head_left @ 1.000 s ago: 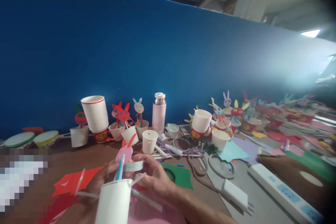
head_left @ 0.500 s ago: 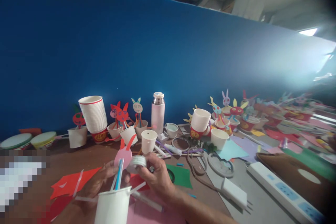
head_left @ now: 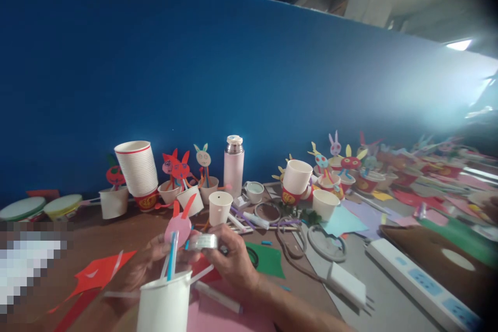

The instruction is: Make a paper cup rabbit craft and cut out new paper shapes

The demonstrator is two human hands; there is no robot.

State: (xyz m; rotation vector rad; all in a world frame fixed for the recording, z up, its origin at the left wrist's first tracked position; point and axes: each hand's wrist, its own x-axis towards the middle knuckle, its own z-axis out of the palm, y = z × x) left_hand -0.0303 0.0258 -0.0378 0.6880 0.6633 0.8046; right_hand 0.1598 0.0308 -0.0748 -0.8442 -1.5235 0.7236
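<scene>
Blue wall (head_left: pixel 187 72): stretching behind everything, below bare concrete.
Tabletop (head_left: pixel 78 241): brown at left, grey toward the right, crowded with craft pieces.
Left hand (head_left: pixel 142 267): grip closed on the lower part of the pink rabbit head (head_left: pixel 178 229), fingers partly hidden behind straws.
Right hand (head_left: pixel 235 259): grip clenched on a tape roll (head_left: pixel 204 241), just beside the head.
White paper cup (head_left: pixel 163 303): in front of the left hand, slightly tilted, with blue and white straws (head_left: pixel 171 259) rising from the mouth toward the head; pale strips sticking out at either side.
Under the hands: pink paper (head_left: pixel 218 316) and a capped marker (head_left: pixel 218 296).
Left side: torn orange-red paper (head_left: pixel 95 273) lying flat.
Behind: tall cup stack (head_left: pixel 138 171), finished rabbit figures in cups, pink flask (head_left: pixel 233 171) standing upright.
Right side: green paper (head_left: pixel 272 262), white charger (head_left: pixel 347 284), power strip (head_left: pixel 422 285) and a brown pouch (head_left: pixel 431 251) beyond.
</scene>
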